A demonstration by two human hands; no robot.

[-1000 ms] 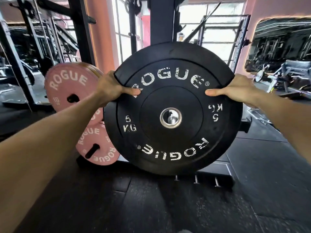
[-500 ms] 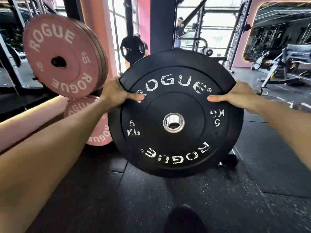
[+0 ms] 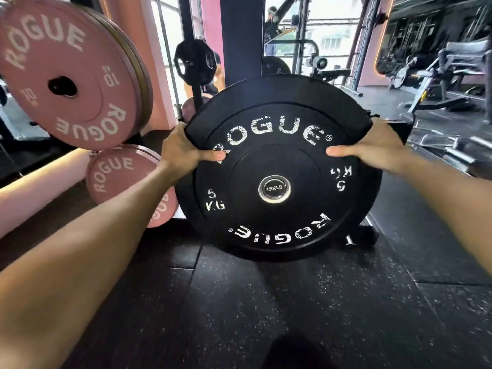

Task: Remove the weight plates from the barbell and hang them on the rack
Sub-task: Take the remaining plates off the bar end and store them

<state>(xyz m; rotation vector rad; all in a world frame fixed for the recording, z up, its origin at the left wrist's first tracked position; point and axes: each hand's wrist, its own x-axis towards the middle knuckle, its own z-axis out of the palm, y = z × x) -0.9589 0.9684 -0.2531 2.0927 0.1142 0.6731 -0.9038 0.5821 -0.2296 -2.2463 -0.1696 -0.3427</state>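
A black 5 kg plate (image 3: 277,217) marked ROGUE fills the centre of the head view, upright and facing me. A round end cap (image 3: 274,188) reading 1500LB shows inside its steel centre hole. My left hand (image 3: 183,150) grips the plate's upper left rim, thumb on the face. My right hand (image 3: 372,149) grips the upper right rim the same way. A dark rack upright (image 3: 241,35) rises behind the plate.
Pink 10 kg plates (image 3: 72,73) hang high on the left, with another pink plate (image 3: 117,177) below them. A black plate (image 3: 195,61) hangs further back. A gym machine (image 3: 439,83) stands at the right. Dark rubber floor (image 3: 266,302) lies below.
The view has shifted, so the pink plates sit higher and nearer on the left. The black plate's hole first showed a bare peg tip; it now shows the 1500LB cap. Both hands keep their grip.
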